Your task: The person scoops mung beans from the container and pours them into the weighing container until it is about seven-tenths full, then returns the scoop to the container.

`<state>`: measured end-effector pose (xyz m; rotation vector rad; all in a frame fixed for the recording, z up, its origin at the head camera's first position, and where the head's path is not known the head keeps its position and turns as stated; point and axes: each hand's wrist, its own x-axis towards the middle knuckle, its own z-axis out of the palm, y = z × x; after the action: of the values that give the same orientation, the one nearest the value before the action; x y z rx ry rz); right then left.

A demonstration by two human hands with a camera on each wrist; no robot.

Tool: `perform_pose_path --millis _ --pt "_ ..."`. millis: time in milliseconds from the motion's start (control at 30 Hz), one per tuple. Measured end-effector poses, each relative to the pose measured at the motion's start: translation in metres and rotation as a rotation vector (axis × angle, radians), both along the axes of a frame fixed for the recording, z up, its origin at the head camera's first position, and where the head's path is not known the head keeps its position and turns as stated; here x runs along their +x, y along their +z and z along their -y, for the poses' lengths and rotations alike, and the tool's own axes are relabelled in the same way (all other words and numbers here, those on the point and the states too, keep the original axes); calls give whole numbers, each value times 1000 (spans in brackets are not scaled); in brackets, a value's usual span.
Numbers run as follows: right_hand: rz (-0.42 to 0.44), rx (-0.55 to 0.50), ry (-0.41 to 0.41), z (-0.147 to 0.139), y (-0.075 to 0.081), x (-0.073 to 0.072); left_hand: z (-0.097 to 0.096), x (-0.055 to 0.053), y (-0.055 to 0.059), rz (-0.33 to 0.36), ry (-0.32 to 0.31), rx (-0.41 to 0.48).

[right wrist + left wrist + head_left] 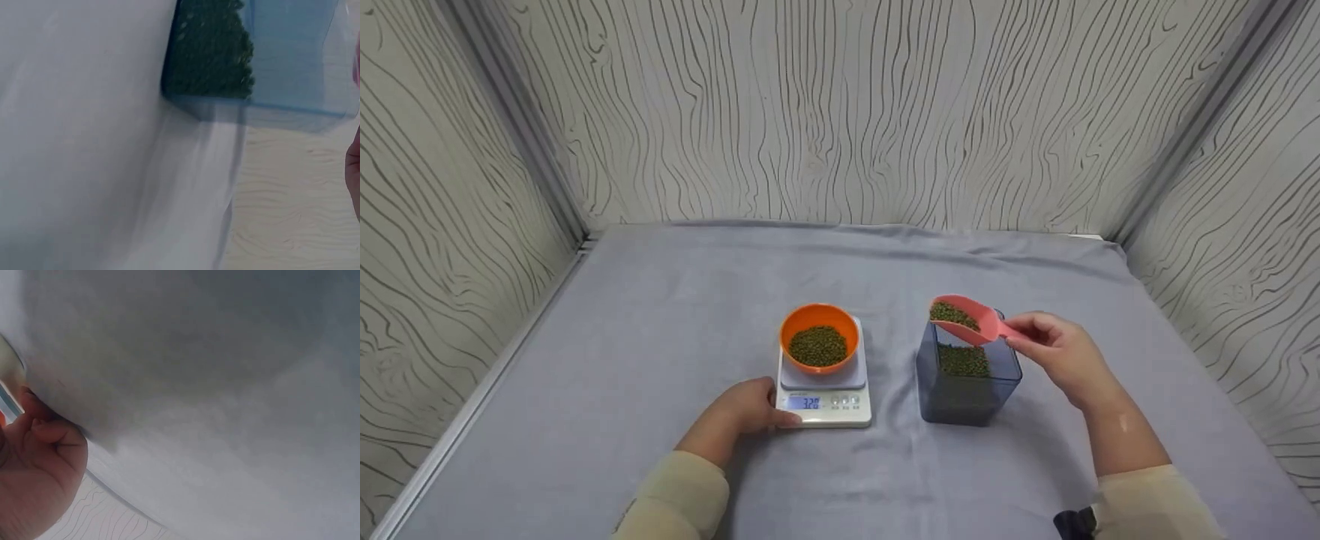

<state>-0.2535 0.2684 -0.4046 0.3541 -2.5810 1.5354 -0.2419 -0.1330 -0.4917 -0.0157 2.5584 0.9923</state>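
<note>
My right hand (1065, 356) pinches the handle of a pink scoop (981, 315) between thumb and fingers. Small green grains (952, 314) lie in the scoop, which is over the far rim of a dark translucent square container (1006, 379). More of the same grains show inside that container. My left hand (751, 405) grips the lower left edge of a white digital kitchen scale (847, 417), thumb along its front. On the scale sits an orange bowl (819, 313) partly filled with green grains. Digits resembling 320 show on its display (804, 403).
A grey cloth (660, 300) covers the table, wrinkled near the back. Wood-patterned panels (840, 112) enclose the back and both sides. Close by the right sleeve is a small black object (1074, 523). The scale stands left of the container, a strip of cloth between them.
</note>
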Motion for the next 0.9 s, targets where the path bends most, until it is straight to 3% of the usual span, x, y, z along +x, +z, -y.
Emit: perform_pose_path --millis 267,400,733,900 --pt "32 112 -20 45 18 -4 -1 0 1 14 6 -6" --pt "-15 218 -18 70 22 -7 -1 0 1 20 11 -12" --pt "-284 442 46 121 24 -17 -1 -2 -1 28 15 -30" --pt "-484 568 112 135 25 -19 -1 -3 -1 37 17 -32"
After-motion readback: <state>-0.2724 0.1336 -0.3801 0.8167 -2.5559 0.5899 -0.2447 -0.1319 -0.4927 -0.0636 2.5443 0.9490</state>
